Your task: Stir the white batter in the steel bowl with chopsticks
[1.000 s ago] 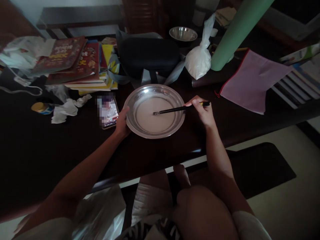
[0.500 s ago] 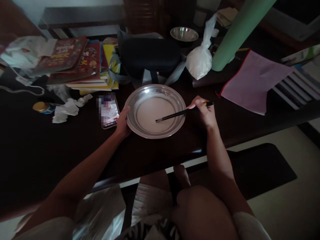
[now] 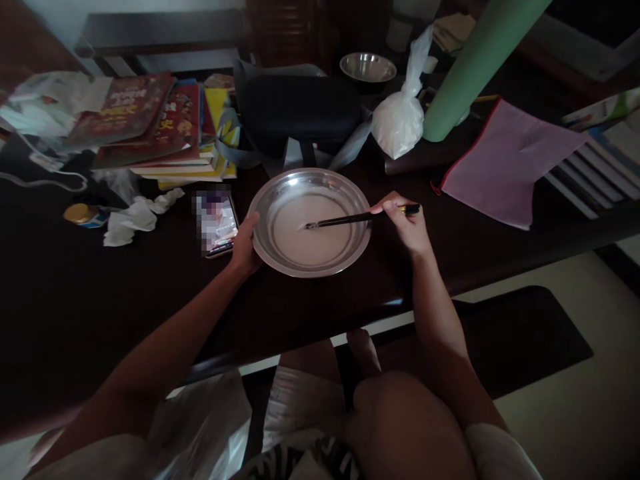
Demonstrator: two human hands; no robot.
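A shiny metal bowl (image 3: 266, 250) sits on the dark table, holding a whitish liquid (image 3: 310, 243). My left hand (image 3: 245, 245) grips the bowl's left rim, thumb over the edge. Closed around black chopsticks (image 3: 345, 219) is my right hand (image 3: 404, 219), just beyond the bowl's right rim. The chopsticks reach over that rim, their tips dipping at the liquid near the middle of the bowl. How many sticks there are is hard to make out. A phone (image 3: 220, 223) with a lit screen lies left of the bowl, close to my left hand.
Behind the bowl lies a black case (image 3: 300, 107). A tied bag of white powder (image 3: 399, 123) and a green pole (image 3: 480, 73) stand right of it. Stacked books (image 3: 135, 120), crumpled tissue (image 3: 131, 221) and a small jar (image 3: 85, 215) lie left; a pink pouch (image 3: 505, 167) lies right.
The chopstick tips have moved slightly left and toward the far side of the bowl, with my right hand shifting a little left. My left hand keeps its place on the rim.
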